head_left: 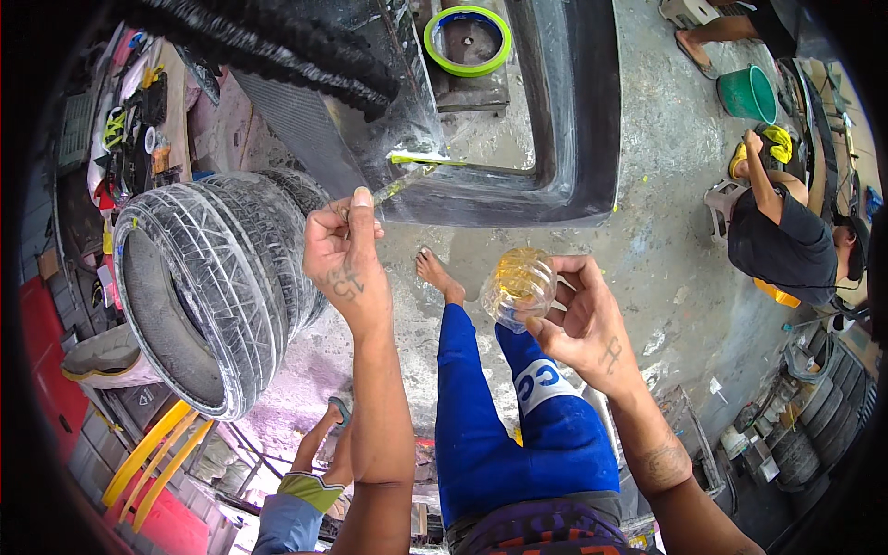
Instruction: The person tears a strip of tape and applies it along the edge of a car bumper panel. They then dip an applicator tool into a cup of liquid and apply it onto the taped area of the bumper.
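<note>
My left hand (347, 254) pinches a thin, paint-smeared stick-like tool (404, 186) between thumb and fingers. Its far tip reaches a dark moulded panel (583, 176), close to a bright yellow-green strip (416, 157) on the panel's inner edge. Whether the tool ends in bristles is too small to tell. In my right hand (592, 324) is a clear plastic cup (520, 289), shaped like a cut bottle base, tilted and with yellowish liquid inside. The fingers grip it by its right side, below the panel and apart from it.
Stacked dusty tyres (199, 287) stand at my left. Beyond the panel's opening lies a bright green ring (467, 42) on a low support. A co-worker (786, 222) sits at the right near a green bucket (747, 94). Another person (301, 504) is at the lower left.
</note>
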`<state>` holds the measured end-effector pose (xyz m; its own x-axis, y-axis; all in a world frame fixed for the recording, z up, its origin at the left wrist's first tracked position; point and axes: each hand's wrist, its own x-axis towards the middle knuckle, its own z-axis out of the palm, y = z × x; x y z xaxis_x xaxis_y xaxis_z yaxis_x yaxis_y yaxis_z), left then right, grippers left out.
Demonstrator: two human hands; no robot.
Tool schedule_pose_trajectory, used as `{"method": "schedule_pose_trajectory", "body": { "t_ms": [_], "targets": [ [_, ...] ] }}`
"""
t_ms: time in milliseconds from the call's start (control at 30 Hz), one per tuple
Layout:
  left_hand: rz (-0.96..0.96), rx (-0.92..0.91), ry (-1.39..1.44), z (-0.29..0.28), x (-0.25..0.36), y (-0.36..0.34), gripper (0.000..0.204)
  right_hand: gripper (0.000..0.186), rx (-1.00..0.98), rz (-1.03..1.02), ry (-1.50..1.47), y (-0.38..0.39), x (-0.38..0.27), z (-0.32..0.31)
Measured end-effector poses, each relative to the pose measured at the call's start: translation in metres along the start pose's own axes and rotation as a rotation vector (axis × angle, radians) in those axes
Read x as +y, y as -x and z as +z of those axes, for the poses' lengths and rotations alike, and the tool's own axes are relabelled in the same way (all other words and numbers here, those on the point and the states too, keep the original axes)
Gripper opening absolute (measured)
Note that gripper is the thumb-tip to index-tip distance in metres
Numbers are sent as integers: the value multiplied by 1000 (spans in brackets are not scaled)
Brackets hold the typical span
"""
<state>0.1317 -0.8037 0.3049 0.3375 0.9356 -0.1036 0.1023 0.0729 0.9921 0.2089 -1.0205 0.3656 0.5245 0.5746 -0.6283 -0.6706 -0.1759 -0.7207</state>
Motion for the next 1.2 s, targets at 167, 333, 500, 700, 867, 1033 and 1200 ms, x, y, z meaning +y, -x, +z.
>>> {"method": "schedule_pose_trajectory", "body": {
  "t_ms": [167,333,500,700,867,1033,1200],
  "targets": [
    [4,0,-17,0,1,0,21,55,5,-11,10,0,0,1],
    [47,-30,-27,1,3,1,21,55,12,-12,6,-2,0,1],
    [117,-76,-77,-2,2,2,19,55,11,-4,5,-2,0,2],
    [272,-211,-141,-10,1,2,14,54,12,-21,12,-2,2,-1],
    [331,-255,-167,-16,-2,-4,14,54,19,-9,12,-3,1,0],
    [427,-289,-225,-16,-3,-8,15,53,22,2,19,-3,-3,0],
    [501,-316,-295,-17,-1,-12,18,54,16,-4,9,-4,-4,2]
  ]
}}
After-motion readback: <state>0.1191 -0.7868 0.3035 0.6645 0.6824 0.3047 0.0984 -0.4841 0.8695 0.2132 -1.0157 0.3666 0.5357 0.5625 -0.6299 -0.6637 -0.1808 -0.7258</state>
